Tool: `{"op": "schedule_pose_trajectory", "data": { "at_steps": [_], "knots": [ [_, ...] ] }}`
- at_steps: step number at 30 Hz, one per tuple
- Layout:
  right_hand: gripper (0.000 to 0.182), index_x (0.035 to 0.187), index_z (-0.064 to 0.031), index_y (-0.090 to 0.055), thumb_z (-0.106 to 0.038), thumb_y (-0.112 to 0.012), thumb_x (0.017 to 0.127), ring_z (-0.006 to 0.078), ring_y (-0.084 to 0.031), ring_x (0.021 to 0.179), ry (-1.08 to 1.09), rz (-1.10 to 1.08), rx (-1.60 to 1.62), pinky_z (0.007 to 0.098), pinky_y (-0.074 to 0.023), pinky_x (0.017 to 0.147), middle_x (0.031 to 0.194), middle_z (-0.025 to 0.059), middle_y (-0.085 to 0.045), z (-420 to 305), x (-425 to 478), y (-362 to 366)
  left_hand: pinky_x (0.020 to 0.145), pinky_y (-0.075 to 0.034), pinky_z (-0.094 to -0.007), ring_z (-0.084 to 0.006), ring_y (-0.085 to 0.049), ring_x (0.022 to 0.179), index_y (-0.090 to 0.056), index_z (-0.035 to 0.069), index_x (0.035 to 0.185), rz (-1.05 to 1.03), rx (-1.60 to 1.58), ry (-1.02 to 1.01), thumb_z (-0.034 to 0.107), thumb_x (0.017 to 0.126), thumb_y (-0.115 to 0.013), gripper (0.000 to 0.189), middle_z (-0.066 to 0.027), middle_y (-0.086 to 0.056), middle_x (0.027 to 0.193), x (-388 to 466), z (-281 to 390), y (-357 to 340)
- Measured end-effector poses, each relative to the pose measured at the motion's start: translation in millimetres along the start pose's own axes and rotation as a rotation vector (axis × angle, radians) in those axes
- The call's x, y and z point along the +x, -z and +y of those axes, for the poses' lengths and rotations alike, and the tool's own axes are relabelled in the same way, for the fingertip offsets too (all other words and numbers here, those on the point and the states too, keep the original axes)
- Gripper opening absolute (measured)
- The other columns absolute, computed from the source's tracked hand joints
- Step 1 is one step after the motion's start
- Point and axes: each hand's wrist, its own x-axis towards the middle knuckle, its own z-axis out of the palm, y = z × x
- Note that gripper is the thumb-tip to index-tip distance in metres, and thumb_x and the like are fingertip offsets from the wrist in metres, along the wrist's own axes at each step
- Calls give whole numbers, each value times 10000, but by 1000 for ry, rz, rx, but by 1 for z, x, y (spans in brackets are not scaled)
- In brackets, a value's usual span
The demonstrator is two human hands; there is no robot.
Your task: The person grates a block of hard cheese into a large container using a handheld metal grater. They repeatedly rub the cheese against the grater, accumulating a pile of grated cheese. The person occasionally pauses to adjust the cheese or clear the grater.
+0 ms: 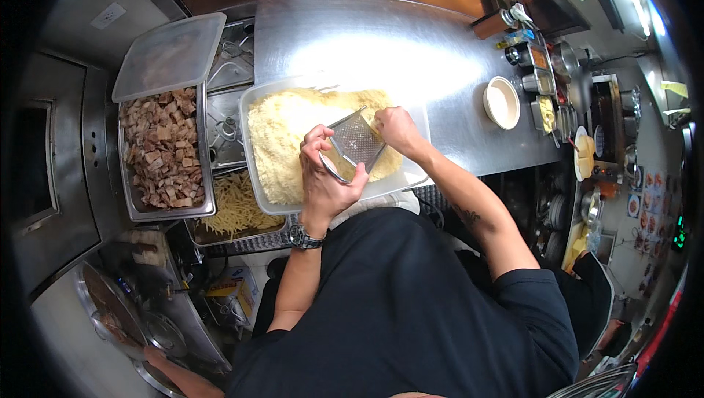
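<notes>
My left hand [330,178] grips a metal box grater [356,142] around its handle end, tilting it over a large translucent plastic tub [251,170]. A heap of finely grated pale-yellow cheese [275,148] fills much of the tub, higher on the left side. With curled fingers, my right hand [400,130] presses a yellowish chunk [375,126], apparently cheese, to the grater's right side. Most of that chunk is hidden by the fingers.
To the left, a steel pan of diced cooked meat [165,150] stands under a pushed-back plastic lid [168,57]. Below it sits a tray of pale shredded strips [236,205]. On the steel counter [363,29] stands a round bowl [501,103]. Another person's forearm [179,373] reaches toward pots, lower left.
</notes>
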Motion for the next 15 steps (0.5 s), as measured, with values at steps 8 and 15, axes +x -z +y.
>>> {"op": "schedule_pose_trajectory", "data": {
  "at_steps": [8, 15],
  "knots": [
    [394, 1260, 39, -696, 60, -589, 881, 380, -738, 1014, 48, 134, 442, 417, -587, 881, 1116, 263, -743, -64, -58, 16, 1062, -403, -507, -398, -517, 1216, -332, 46, 1198, 5, -58, -12, 97, 692, -839, 718, -241, -479, 1292, 13, -1, 2],
    [787, 1537, 31, -452, 170, -481, 763, 455, -504, 1405, 273, 74, 396, 452, -488, 1137, 1571, 305, -443, -67, -81, 6, 1077, -407, -511, -399, -510, 1246, -314, 51, 1203, -49, -63, 6, 73, 706, -828, 715, -245, -459, 1313, 19, -11, 1]
  ]
}}
